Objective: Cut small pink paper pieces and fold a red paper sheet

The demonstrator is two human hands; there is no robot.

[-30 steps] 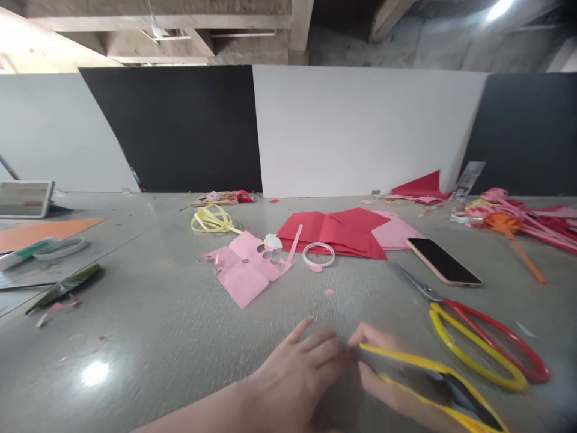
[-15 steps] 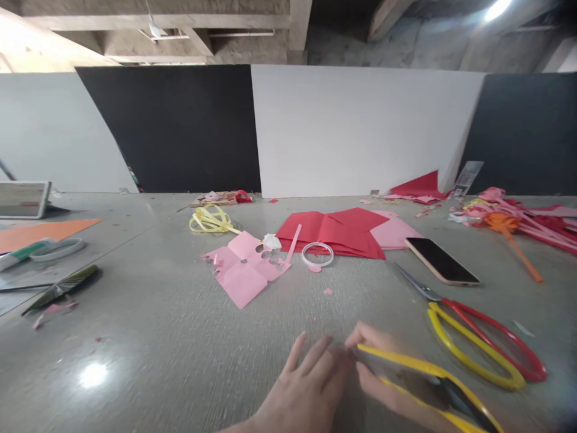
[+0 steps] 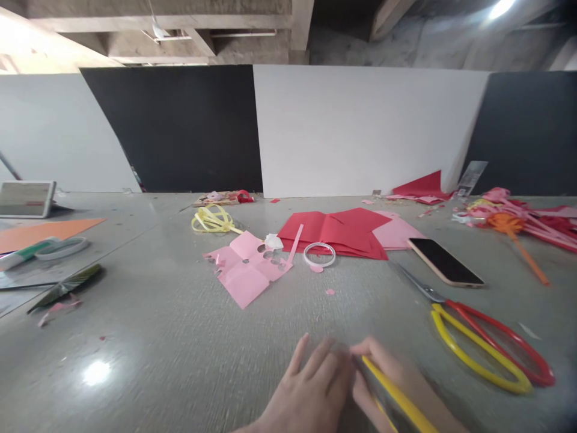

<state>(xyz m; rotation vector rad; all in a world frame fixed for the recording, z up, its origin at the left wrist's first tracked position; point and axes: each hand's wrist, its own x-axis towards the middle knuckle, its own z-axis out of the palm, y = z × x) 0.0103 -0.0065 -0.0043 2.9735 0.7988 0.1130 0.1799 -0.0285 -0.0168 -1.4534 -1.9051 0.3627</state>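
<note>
The right hand (image 3: 406,376) pinches a yellow-edged tool (image 3: 396,394), likely stiff, light and best held near its tip, but whether the left hand (image 3: 311,391) pinches anything cannot be told.

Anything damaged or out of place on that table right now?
Yes: beyond the left hand, the pink sheet is creased and has several holes, so it looks cut up rather than whole. A loose pink scrap lies between that hand and the white ring. Nothing looks spilled.
</note>
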